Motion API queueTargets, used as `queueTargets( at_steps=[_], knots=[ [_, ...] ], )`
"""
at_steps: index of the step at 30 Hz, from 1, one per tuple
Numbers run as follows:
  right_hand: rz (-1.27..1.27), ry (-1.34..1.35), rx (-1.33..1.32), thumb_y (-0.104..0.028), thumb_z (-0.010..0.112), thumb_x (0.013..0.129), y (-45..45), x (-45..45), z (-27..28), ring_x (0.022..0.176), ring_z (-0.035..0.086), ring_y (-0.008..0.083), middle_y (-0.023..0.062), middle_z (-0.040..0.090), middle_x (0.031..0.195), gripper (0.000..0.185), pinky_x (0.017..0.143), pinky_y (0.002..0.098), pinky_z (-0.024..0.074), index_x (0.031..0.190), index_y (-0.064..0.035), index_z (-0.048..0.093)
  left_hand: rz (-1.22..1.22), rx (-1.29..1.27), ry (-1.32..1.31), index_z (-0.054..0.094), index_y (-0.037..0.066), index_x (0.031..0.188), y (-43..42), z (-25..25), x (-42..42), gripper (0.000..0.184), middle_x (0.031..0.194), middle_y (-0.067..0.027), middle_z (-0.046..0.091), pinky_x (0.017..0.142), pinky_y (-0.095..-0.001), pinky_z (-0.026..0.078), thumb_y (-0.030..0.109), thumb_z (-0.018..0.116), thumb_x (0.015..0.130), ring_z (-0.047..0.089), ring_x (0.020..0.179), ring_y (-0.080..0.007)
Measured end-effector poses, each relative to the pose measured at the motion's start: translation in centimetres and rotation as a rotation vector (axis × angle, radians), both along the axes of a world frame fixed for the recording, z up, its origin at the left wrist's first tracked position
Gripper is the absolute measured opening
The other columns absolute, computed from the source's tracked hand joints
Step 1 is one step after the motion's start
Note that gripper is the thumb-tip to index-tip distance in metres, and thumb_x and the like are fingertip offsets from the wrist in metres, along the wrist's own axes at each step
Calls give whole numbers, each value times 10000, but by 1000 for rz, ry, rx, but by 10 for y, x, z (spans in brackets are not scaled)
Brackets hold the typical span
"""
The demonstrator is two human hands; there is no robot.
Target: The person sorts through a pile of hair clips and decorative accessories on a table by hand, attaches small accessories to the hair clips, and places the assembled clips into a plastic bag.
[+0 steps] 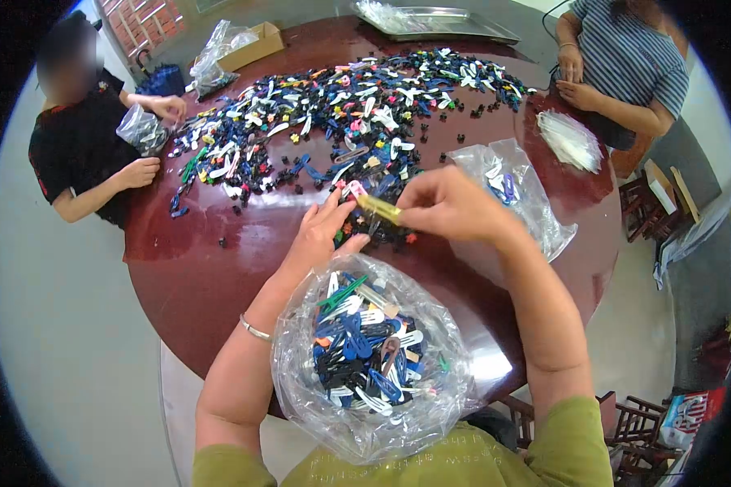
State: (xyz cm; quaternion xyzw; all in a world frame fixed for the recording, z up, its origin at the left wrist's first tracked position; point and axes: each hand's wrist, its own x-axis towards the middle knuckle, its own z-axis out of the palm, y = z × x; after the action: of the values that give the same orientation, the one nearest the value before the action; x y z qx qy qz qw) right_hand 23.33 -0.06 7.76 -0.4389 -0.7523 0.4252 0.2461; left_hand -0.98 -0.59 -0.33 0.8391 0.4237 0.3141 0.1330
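Yellow clip (382, 210), gripped between the fingers of the right hand (455, 204), over the near edge of the pile (300, 101). Just beside, pink clip (355, 188), at the fingers of the left hand (323, 234); gripped or merely touched, impossible to tell. Nearer, between the forearms, open bag (375, 349) of mixed clips. To the right on the bench (191, 280), flat bag (530, 191). Beyond, two people (85, 154) (621, 69).

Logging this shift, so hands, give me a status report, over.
Right hand: pinching yellow clip. Left hand: at near side of pile, grip unclear. Bag of clips sits between the forearms, not blocking the fingers.
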Motion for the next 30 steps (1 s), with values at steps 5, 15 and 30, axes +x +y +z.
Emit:
queueTargets(
  at_steps=[5, 15, 30],
  knots=[
    [321, 418, -305, -9, 716, 752, -35, -8, 39, 690, 571, 47, 1, 647, 753, 108, 629, 210, 453, 842, 18, 662, -19, -17, -69, 534, -6, 1209, 5, -5, -2, 510, 1355, -263, 426, 1050, -502, 288, 285, 677, 816, 450, 1231, -382],
    [-126, -94, 721, -186, 687, 779, -5, -35, -34, 736, 597, 253, 94, 566, 853, 210, 646, 355, 479, 975, -110, 677, 1, -51, -25, 567, 25, 1188, -1, 6, -1, 422, 1341, -213, 471, 1016, -408, 369, 219, 642, 822, 460, 1231, -374],
    [-218, -219, 736, -252, 664, 763, 0, -26, -28, 793, 622, 290, 110, 591, 844, 179, 665, 409, 507, 812, -81, 680, 42, 49, -52, 623, 23, 1018, -1, 5, -2, 332, 1276, -245, 514, 978, -415, 390, 203, 707, 752, 527, 1134, -366]
  ],
)
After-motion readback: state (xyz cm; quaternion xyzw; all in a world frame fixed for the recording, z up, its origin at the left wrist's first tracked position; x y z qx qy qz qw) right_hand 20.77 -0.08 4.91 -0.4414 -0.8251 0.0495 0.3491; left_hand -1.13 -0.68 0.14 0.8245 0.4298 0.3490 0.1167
